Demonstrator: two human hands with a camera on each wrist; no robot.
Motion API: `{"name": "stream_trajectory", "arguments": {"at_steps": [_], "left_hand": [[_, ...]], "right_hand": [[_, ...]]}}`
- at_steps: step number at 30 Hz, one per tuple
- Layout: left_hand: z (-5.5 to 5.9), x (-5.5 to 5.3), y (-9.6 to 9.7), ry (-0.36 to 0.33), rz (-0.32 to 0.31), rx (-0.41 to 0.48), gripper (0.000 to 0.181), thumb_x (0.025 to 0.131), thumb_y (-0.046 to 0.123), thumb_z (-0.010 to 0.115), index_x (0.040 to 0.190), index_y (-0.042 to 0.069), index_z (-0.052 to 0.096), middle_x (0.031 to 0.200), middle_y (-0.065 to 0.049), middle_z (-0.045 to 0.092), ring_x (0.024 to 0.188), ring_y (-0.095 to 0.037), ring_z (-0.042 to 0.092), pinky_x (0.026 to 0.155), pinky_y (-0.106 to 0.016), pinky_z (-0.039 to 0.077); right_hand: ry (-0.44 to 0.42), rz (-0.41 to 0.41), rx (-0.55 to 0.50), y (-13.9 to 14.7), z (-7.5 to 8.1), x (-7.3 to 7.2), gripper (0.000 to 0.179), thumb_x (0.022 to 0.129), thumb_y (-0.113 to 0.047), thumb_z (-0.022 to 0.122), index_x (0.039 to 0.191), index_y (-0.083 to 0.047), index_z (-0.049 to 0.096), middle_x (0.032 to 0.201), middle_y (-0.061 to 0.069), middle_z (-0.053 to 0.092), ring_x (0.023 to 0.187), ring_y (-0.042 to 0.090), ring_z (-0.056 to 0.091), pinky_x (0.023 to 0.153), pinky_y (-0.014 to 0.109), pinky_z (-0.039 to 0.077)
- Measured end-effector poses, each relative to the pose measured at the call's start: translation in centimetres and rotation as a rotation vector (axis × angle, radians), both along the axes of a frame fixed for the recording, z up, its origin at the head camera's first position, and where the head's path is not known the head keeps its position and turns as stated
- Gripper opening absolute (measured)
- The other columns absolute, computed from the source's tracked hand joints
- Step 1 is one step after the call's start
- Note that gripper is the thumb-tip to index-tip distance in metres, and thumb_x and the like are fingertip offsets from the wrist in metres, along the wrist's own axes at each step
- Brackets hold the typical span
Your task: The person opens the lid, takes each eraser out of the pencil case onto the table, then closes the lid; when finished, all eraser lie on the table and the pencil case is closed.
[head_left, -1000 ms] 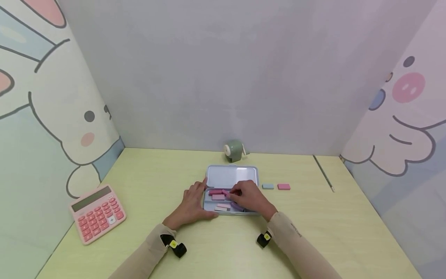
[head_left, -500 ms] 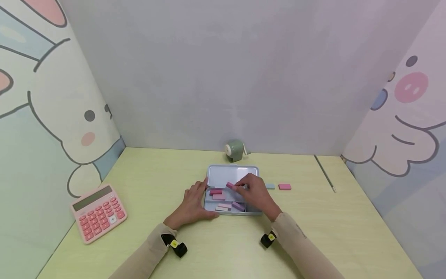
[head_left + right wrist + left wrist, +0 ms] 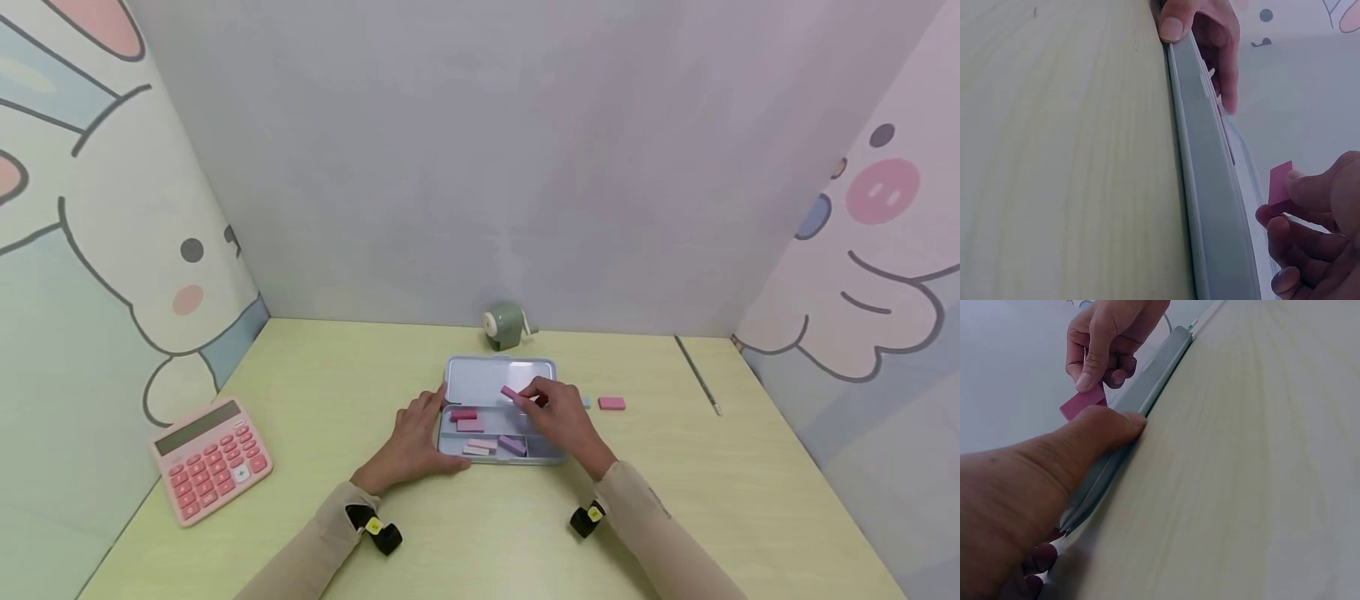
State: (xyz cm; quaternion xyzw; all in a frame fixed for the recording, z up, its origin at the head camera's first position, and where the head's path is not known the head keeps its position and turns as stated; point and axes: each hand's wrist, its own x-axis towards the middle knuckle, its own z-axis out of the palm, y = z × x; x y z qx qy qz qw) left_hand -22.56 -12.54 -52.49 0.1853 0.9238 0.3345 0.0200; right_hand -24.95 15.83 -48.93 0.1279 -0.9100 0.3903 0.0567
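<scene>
A pale blue pencil case (image 3: pixel 540 449) lies with its lid (image 3: pixel 480 379) raised at the back. My left hand (image 3: pixel 408 442) holds its left end, thumb along the front edge and fingers at the far side. Between thumb and fingers, my right hand (image 3: pixel 558 417) pinches a pink eraser (image 3: pixel 511 393), raised above the case's right half; the eraser also shows in the right wrist view (image 3: pixel 1280 182). Inside the case lie a dark pink eraser (image 3: pixel 463 414), a lighter pink eraser (image 3: pixel 470 426), pale pink and white pieces (image 3: pixel 480 446), and a purple eraser (image 3: pixel 513 446).
Right of the case lie a pink eraser (image 3: pixel 611 403) and a blue eraser (image 3: pixel 587 402), partly hidden by my right hand. Behind stands a green pencil sharpener (image 3: pixel 504 325). A pencil (image 3: pixel 698 375) lies far right, a pink calculator (image 3: pixel 211 461) at left. Walls bound the table.
My right hand has lifted the pink eraser out of the case's back compartment and moved it up and to the right. The left hand has stayed on the case.
</scene>
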Motion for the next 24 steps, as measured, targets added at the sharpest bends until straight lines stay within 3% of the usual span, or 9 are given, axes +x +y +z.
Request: {"name": "stream_trajectory", "arguments": {"at_steps": [5,14,24], "left_hand": [[-0.1,0.0,0.0,-0.008,0.001,-0.001,0.136,0.070,0.056,0.096,0.172,0.008,0.021,0.149,-0.013,0.052,0.136,-0.030,0.049,0.110,-0.050,0.034],[-0.1,0.1,0.0,-0.008,0.007,-0.005,0.136,0.070,0.057,0.096,0.172,0.008,0.021,0.148,-0.013,0.053,0.135,-0.031,0.049,0.111,-0.051,0.035],[0.1,0.2,0.0,-0.020,0.007,0.004,0.136,0.070,0.056,0.096,0.173,0.009,0.021,0.151,-0.014,0.051,0.136,-0.032,0.048,0.111,-0.052,0.036]], "right_hand": [[0.013,-0.032,-0.008,0.8,0.1,0.3,0.008,0.095,-0.020,0.083,0.097,-0.014,0.078,0.087,0.000,0.075,0.077,0.014,0.061,0.066,0.024,0.048],[-0.005,0.019,0.064,2.7,0.1,0.5,0.036,0.094,-0.007,0.081,0.129,-0.009,0.076,0.104,0.004,0.075,0.086,0.015,0.060,0.073,0.022,0.051],[0.016,0.021,0.107,4.0,0.3,0.7,0.029,0.092,0.000,0.080,0.117,-0.014,0.083,0.112,0.007,0.074,0.090,0.018,0.061,0.076,0.025,0.051]]}}
